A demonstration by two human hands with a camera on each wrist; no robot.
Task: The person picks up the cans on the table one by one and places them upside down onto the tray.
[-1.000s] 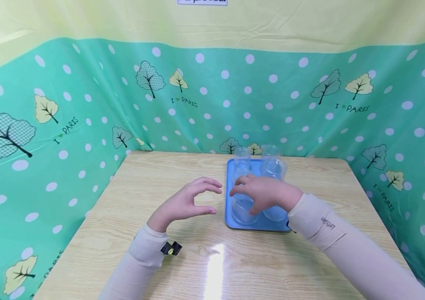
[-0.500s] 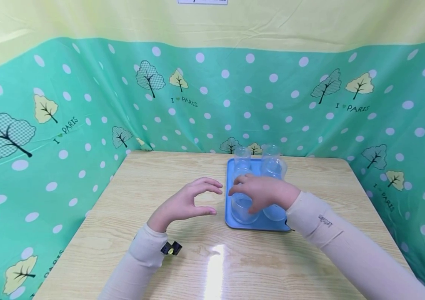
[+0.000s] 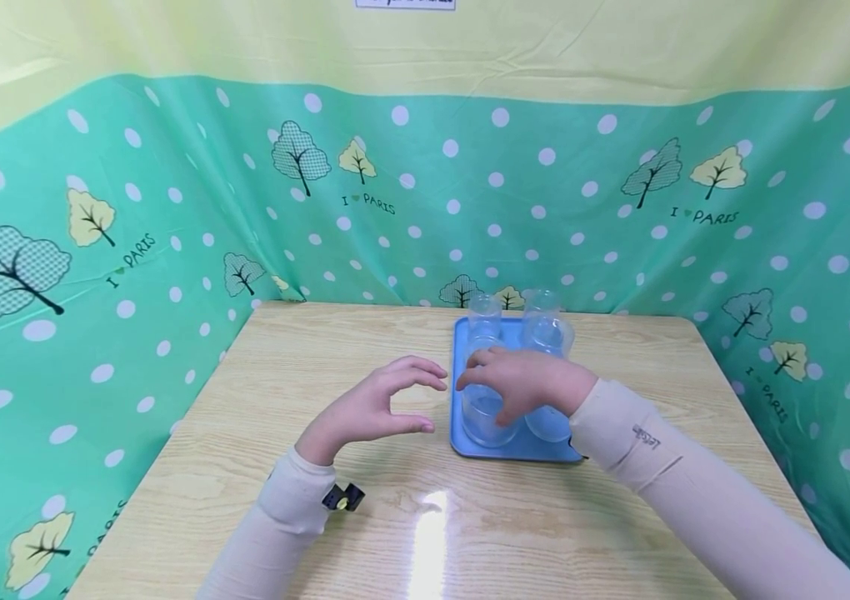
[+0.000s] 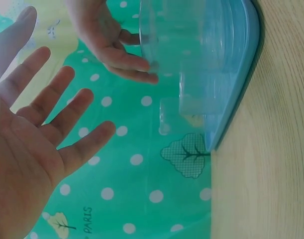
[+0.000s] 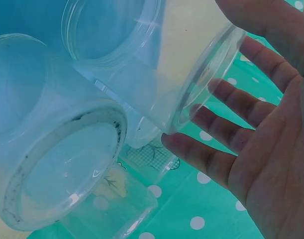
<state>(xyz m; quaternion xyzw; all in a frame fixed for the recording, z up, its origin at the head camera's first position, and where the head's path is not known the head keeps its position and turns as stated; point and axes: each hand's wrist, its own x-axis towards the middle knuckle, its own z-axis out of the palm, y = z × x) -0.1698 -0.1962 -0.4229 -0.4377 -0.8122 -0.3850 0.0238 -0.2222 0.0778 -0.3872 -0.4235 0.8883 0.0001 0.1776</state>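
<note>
My right hand (image 3: 518, 383) reaches over a clear plastic jar (image 3: 488, 421) at the front left of a blue tray (image 3: 518, 451). Its fingers lie along the far left of the jar's upper edge, with the thumb on the near right side. In the right wrist view the fingertips (image 5: 194, 114) meet the round end of the jar (image 5: 156, 94), while the palm stays apart. Left of the tray, my left hand (image 3: 376, 404) is held above the table, fingers bent in a C shape around nothing. Its spread fingers (image 4: 74, 112) show in the left wrist view.
Several other clear containers stand in two rows on the tray, among them a narrow one (image 3: 485, 310) at the back left and another container (image 3: 545, 421) beside the gripped jar. The wooden table (image 3: 305, 350) meets a green dotted curtain (image 3: 395, 225) behind.
My right hand and sleeve have shifted very slightly left, and the front left jar appears to have moved a touch with them. The left hand is almost still.
</note>
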